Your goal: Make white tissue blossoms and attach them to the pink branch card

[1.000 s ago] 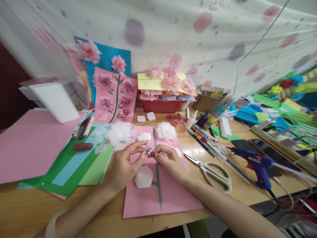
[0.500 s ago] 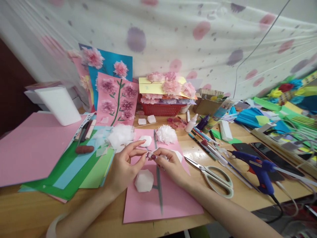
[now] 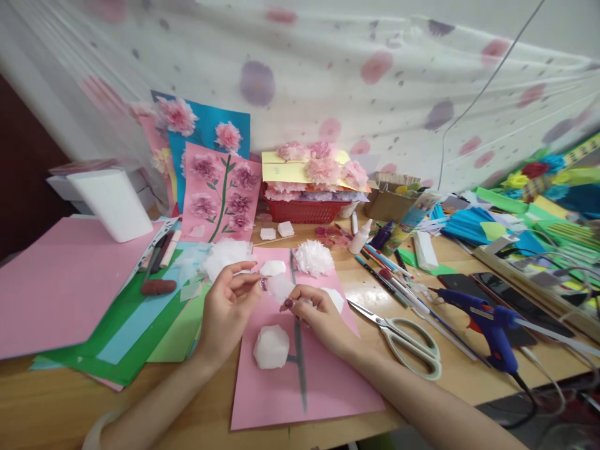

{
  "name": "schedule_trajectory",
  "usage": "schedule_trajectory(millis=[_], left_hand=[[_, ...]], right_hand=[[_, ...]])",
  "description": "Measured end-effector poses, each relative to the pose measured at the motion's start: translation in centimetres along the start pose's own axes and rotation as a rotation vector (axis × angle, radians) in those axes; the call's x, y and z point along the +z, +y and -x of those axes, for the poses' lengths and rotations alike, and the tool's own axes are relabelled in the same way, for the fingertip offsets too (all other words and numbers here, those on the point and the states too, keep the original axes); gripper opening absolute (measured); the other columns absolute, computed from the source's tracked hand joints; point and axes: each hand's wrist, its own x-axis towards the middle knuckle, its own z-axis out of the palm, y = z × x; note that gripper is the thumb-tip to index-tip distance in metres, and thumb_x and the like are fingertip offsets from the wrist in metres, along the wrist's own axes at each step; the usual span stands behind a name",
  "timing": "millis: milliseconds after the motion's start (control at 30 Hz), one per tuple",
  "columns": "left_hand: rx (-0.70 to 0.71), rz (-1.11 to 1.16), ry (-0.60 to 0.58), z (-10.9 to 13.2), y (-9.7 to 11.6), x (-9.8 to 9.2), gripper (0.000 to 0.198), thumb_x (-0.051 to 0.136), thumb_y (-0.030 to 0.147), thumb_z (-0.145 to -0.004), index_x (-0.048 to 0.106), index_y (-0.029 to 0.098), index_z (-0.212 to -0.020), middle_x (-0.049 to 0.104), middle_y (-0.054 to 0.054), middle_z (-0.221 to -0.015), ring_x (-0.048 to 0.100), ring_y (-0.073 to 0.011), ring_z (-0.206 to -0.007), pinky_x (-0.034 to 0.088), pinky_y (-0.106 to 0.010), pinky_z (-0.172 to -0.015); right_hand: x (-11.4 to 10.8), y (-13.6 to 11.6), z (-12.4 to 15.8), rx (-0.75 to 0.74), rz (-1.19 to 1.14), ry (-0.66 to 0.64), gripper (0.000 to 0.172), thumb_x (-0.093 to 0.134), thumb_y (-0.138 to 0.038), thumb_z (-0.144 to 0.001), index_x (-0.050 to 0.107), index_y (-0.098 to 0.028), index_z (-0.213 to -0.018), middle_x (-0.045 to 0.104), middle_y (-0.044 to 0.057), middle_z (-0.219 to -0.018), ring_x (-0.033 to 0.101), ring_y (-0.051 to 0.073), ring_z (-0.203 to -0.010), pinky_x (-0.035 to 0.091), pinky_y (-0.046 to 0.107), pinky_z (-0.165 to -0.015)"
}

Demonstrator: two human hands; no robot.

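Note:
A small piece of thin white tissue paper is held up between my hands, above the pink sheet. My left hand has its thumb and a fingertip closed at the paper's left edge, its index finger raised apart. The fingers of my right hand pinch the lower right side. On the pink sheet are a painted grey-green stem, a fluffy white paper flower and white paper pads, one at the lower left. My right hand partly hides another pad.
Loose white tissue lies beyond my left hand. Scissors and a blue glue gun lie to the right, near pens and a white glue bottle. Coloured sheets are stacked left. A red basket stands behind.
My left hand has drawn back to the left, and its index finger has lifted. The white tissue paper, mostly hidden between my fingertips before, now shows spread between my hands.

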Motion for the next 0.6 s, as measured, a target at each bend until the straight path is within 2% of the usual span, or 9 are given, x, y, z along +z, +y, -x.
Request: schedule_trajectory(millis=[100, 233, 300, 367, 467, 533, 600], left_hand=[[0.018, 0.001, 0.096, -1.4, -0.6, -0.7, 0.035, 0.071, 0.034, -0.071, 0.058, 0.018, -0.098, 0.075, -0.009, -0.092, 0.073, -0.0232, -0.088, 0.057, -0.036, -0.082], [0.075, -0.054, 0.225, -4.1, -1.9, -2.5, 0.028, 0.069, 0.032, -0.068, 0.056, 0.018, -0.089, 0.073, -0.008, -0.089, 0.071, -0.0233, -0.088, 0.055, -0.037, -0.082], [0.052, -0.091, 0.230, -4.8, -2.1, -3.0, 0.027, 0.068, 0.033, -0.069, 0.057, 0.018, -0.089, 0.073, -0.008, -0.088, 0.070, -0.0217, -0.083, 0.055, -0.035, -0.079], [-0.004, -0.110, 0.117, -4.5, -1.7, -2.9, 0.028, 0.066, 0.038, -0.074, 0.059, 0.017, -0.091, 0.074, -0.008, -0.089, 0.069, -0.0194, -0.077, 0.055, -0.033, -0.075], [-0.101, -0.083, -0.173, -2.8, -0.6, -1.7, 0.036, 0.064, 0.044, -0.079, 0.061, 0.015, -0.100, 0.073, -0.010, -0.093, 0.069, -0.0185, -0.076, 0.055, -0.029, -0.065], [-0.191, -0.034, -0.318, -1.4, 0.0, -0.7, 0.044, 0.064, 0.047, -0.080, 0.062, 0.016, -0.111, 0.070, -0.012, -0.106, 0.070, -0.0201, -0.081, 0.055, -0.026, -0.057], [-0.303, 0.061, -0.413, -0.4, 0.2, -0.1, 0.050, 0.063, 0.049, -0.081, 0.060, 0.019, -0.121, 0.066, -0.013, -0.118, 0.071, -0.0211, -0.082, 0.052, -0.024, -0.049]], right_hand=[[0.0, 0.1, -0.1, 0.004, -0.011, -0.004, 0.013, 0.056, -0.024, -0.075, 0.068, -0.019, -0.071, 0.059, -0.003, -0.069, 0.038, 0.009, -0.056, 0.030, 0.024, -0.055], [0.1, 0.1, -0.2, 0.043, -0.040, -0.005, 0.014, 0.053, -0.021, -0.071, 0.067, -0.018, -0.070, 0.059, -0.002, -0.067, 0.036, 0.008, -0.053, 0.026, 0.024, -0.051], [0.1, 0.2, -0.3, 0.073, -0.068, 0.001, 0.013, 0.053, -0.022, -0.069, 0.065, -0.018, -0.068, 0.054, -0.003, -0.061, 0.035, 0.009, -0.051, 0.025, 0.024, -0.050], [0.1, 0.2, -0.3, 0.084, -0.122, 0.002, 0.011, 0.052, -0.022, -0.068, 0.062, -0.018, -0.066, 0.049, -0.004, -0.056, 0.034, 0.009, -0.049, 0.023, 0.024, -0.049], [-0.1, 0.3, -0.4, 0.054, -0.232, -0.019, 0.007, 0.052, -0.021, -0.065, 0.059, -0.019, -0.066, 0.053, -0.004, -0.057, 0.033, 0.009, -0.048, 0.023, 0.024, -0.048], [-0.2, 0.2, -0.4, 0.030, -0.310, -0.052, 0.006, 0.053, -0.021, -0.064, 0.058, -0.019, -0.065, 0.052, -0.004, -0.056, 0.031, 0.008, -0.046, 0.022, 0.025, -0.048], [-0.3, 0.0, -0.3, 0.021, -0.382, -0.096, 0.004, 0.052, -0.020, -0.060, 0.056, -0.019, -0.062, 0.045, -0.006, -0.050, 0.029, 0.009, -0.045, 0.021, 0.025, -0.047]])
